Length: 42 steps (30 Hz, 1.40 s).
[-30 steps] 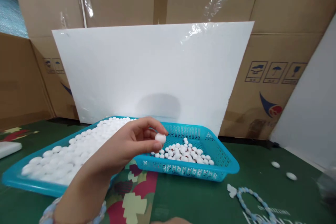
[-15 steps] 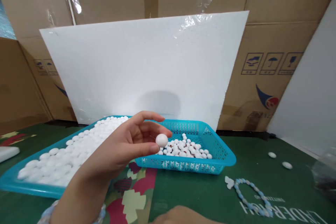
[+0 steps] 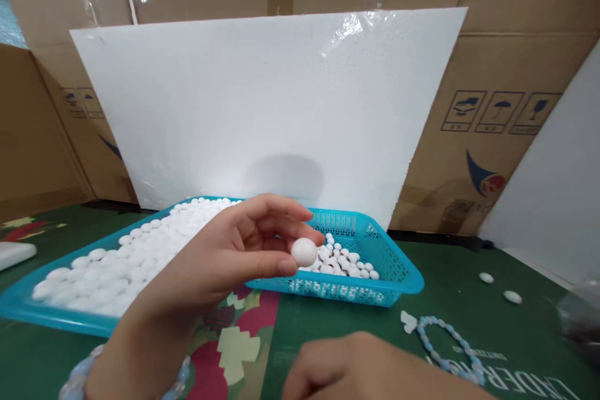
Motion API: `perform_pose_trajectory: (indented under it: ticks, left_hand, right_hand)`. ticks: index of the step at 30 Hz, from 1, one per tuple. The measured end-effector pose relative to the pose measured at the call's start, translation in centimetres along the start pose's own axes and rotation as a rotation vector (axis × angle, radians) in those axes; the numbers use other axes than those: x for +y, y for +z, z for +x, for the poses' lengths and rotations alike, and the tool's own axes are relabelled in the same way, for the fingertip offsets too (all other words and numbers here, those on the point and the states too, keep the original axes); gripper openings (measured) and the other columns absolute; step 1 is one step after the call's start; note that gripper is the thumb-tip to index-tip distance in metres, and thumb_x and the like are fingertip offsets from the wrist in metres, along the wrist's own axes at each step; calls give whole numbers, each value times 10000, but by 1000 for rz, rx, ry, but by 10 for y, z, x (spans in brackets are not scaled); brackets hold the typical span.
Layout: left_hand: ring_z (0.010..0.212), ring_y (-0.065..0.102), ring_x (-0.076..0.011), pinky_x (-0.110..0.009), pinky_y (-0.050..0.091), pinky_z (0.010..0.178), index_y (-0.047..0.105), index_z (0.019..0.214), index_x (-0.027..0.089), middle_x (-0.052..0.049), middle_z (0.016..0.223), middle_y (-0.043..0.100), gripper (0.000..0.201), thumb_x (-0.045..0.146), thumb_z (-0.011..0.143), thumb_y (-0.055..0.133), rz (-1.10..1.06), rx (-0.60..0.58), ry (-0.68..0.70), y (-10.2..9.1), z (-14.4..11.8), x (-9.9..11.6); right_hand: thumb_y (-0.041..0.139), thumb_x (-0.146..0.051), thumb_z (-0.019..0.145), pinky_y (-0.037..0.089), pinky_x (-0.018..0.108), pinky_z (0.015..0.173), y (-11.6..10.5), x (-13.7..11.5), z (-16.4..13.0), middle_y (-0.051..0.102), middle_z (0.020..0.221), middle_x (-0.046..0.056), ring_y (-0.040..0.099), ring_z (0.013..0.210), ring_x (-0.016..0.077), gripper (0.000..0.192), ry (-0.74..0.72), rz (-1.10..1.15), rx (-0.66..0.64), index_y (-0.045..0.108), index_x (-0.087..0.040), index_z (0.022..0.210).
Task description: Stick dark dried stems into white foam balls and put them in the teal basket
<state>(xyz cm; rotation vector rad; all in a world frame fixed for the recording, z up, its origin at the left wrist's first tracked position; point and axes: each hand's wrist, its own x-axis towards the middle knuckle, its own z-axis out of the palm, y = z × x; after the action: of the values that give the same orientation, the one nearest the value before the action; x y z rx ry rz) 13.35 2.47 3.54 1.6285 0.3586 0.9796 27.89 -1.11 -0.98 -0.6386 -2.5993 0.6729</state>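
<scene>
Knuckles of the right hand (image 3: 375, 369) fill the bottom edge of the frame, its fingers hidden, so I cannot tell whether it grips anything. Just above, left of centre, the left hand (image 3: 234, 259) pinches one white bead (image 3: 304, 252) between thumb and fingertips, raised in front of the blue basket (image 3: 398, 278). A strung bead loop (image 3: 445, 350) lies at lower right on the green bench (image 3: 365, 331). Many loose beads (image 3: 126, 256) remain in the basket. Behind stands a white foam board (image 3: 262, 106), then cardboard boxes (image 3: 506, 75).
</scene>
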Motion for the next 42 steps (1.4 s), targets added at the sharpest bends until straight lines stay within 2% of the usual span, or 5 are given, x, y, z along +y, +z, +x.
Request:
perform_pose_trajectory:
  ticks: [8, 19, 24, 34, 42]
  left_hand:
    - [559, 528, -51, -83, 422, 503, 581, 686, 192, 52, 665, 608, 210, 16, 633, 481, 163, 51, -11, 4, 0, 5]
    - [532, 511, -49, -91, 432, 495, 573, 704, 214, 63, 637, 569, 198, 57, 652, 466, 159, -12, -43, 4, 2, 1]
    - [511, 523, -73, -125, 437, 483, 603, 677, 226, 47, 614, 592, 161, 113, 612, 509, 127, -3, -76, 5, 2, -1]
    - [515, 434, -48, -95, 362, 449, 600, 633, 234, 52, 553, 505, 198, 106, 482, 617, 1, -91, -161, 5, 4, -7]
    - [540, 503, -37, -63, 387, 462, 582, 692, 206, 61, 600, 577, 228, 40, 535, 581, -134, -83, -133, 12, 8, -10]
  right_hand:
    - [534, -29, 565, 427, 98, 466, -27, -20, -10, 541, 543, 15, 525, 503, 85, 95, -76, 145, 571, 532, -123, 558]
    - [488, -302, 702, 404, 160, 435, -26, -26, -13, 551, 543, 25, 512, 485, 104, 201, -179, 153, 874, 573, -210, 545]
    - [469, -255, 727, 401, 143, 422, -25, -22, -11, 545, 507, 0, 505, 475, 89, 216, -185, 155, 922, 583, -205, 551]
    - [555, -105, 630, 432, 82, 430, -22, -8, -7, 533, 463, -45, 507, 430, 43, 120, -32, 811, 851, 600, -213, 602]
    - [511, 14, 595, 427, 56, 488, -25, -11, -6, 567, 543, -51, 528, 512, 36, 251, 6, 688, 859, 612, -215, 611]
